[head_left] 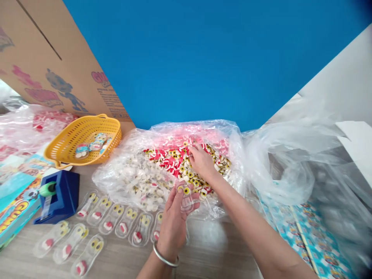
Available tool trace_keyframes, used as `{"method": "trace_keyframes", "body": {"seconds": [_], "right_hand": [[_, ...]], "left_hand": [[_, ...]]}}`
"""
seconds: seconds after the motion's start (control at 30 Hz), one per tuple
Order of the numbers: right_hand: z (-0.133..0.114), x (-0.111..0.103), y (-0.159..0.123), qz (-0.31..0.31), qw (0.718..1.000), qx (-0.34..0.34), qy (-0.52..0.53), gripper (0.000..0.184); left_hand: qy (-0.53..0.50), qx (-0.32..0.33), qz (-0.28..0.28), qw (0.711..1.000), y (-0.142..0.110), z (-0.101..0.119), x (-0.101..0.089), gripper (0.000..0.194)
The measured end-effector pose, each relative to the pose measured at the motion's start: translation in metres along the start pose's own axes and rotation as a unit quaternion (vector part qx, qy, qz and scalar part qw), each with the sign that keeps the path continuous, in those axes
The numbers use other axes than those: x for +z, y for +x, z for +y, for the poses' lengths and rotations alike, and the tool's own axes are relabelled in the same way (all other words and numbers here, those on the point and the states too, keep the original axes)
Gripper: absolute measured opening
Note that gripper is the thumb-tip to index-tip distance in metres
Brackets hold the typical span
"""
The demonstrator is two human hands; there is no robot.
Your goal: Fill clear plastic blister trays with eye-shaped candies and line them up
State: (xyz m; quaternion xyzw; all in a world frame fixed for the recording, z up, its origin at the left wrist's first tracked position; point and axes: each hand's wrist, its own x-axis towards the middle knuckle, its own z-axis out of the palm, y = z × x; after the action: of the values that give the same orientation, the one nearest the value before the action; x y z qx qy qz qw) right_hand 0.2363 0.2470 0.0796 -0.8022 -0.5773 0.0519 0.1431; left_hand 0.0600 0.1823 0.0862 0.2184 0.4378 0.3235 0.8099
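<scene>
My left hand point(173, 223), with a silver bangle at the wrist, grips a transparent plastic blister tray point(186, 202). Two yellow eyeball candies point(183, 190) lie at the tray's upper end. Over the large open plastic bag point(116, 174), my right hand point(201, 161) is closed with its fingertips at the candies; what they pinch, if anything, is hidden. Red-and-white mouth-shaped candies point(171, 164) and yellow eyeball candies fill the bag. Several filled blister trays point(141, 228), each with eyes at one end and a red-and-white piece at the other, lie in rows on the table.
A yellow basket point(83, 126) at left holds several wrapped pieces. Before it stands a blue tape dispenser point(62, 195), beside a printed blue box point(19, 209). Printed turquoise sheets point(308, 232) and crumpled plastic point(279, 159) lie at right. A blue panel point(197, 62) rises behind.
</scene>
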Motion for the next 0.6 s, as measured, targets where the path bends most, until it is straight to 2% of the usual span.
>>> {"method": "trace_keyframes", "body": {"seconds": [0.33, 0.47, 0.6], "right_hand": [[0.012, -0.005, -0.027, 0.004, 0.993, 0.021, 0.120, 0.024], [0.009, -0.025, -0.067, 0.038, 0.981, 0.003, 0.189, 0.013], [-0.009, -0.048, -0.127, -0.004, 0.969, -0.043, 0.244, 0.013]], "left_hand": [[-0.040, -0.005, -0.011, 0.999, -0.006, 0.001, 0.002, 0.050], [-0.080, -0.019, -0.056, 0.995, -0.005, 0.004, 0.001, 0.043], [-0.114, -0.021, -0.128, 0.985, -0.010, 0.004, 0.003, 0.033]]}}
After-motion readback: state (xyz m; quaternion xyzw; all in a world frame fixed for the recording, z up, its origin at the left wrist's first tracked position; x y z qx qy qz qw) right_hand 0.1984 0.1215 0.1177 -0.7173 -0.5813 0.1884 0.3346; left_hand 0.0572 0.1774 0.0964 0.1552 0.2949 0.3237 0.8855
